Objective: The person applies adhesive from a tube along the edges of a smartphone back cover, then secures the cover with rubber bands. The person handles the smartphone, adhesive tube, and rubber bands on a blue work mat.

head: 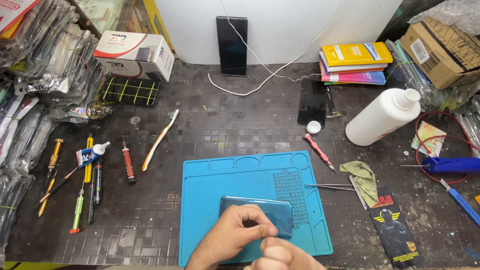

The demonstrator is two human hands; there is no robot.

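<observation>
Two hands on blue mat [225, 180], dark tiled bench, left hand [235, 235] grip clamped on phone [270, 210], right hand [280, 255] fisted.

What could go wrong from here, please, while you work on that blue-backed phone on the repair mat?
The uncapped white bottle lies tilted, its small cap beside it; any liquid could leak toward the dark phone nearby. The left hand and right hand press on the blue-backed phone, whose back could crack or slip across the blue mat. The tweezers point inward, close enough to jab a wrist.
</observation>
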